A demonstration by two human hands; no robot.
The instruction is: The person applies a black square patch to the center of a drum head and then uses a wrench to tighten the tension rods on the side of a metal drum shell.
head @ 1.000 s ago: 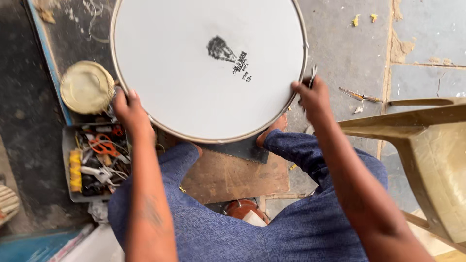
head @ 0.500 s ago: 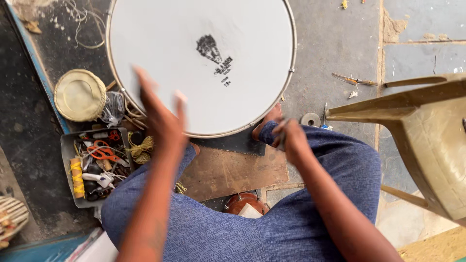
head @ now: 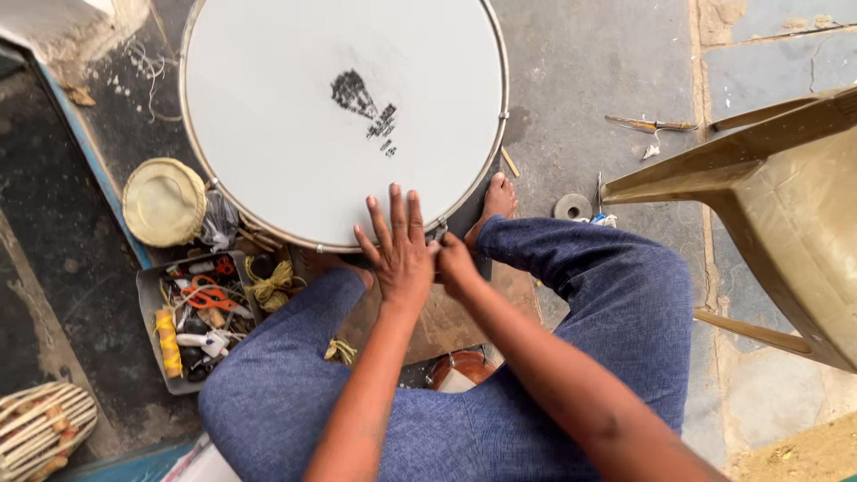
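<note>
Rough grey concrete floor (head: 589, 80) spreads under you, with a dark mat to your left and a tan plastic chair (head: 786, 214) standing at your right. You sit with your legs in blue trousers (head: 616, 295) folded around the near edge of a large round drum (head: 344, 116), which lies flat on the floor just ahead of your knees, its head facing up. Your left hand (head: 400, 245) lies flat with fingers spread on the near part of the white skin, pressing rather than holding anything. Your right hand (head: 455, 263) is curled at the near rim just beside it; whether it grips a tool or a tension fitting there cannot be made out, since the left hand partly covers it. Judging from how things lie, the skin is already seated inside its metal hoop (head: 496, 152) and looks flat and smooth all round, so the mounting seems done and what remains appears to be checking or adjusting at the near rim. The drumhead is clean white with a small dark printed mark near its middle, and a few small lugs show on the hoop. A grey tray of tools (head: 192, 312) with orange-handled scissors and twine sits by your left knee, a round woven lid (head: 163, 201) beyond it.
</note>
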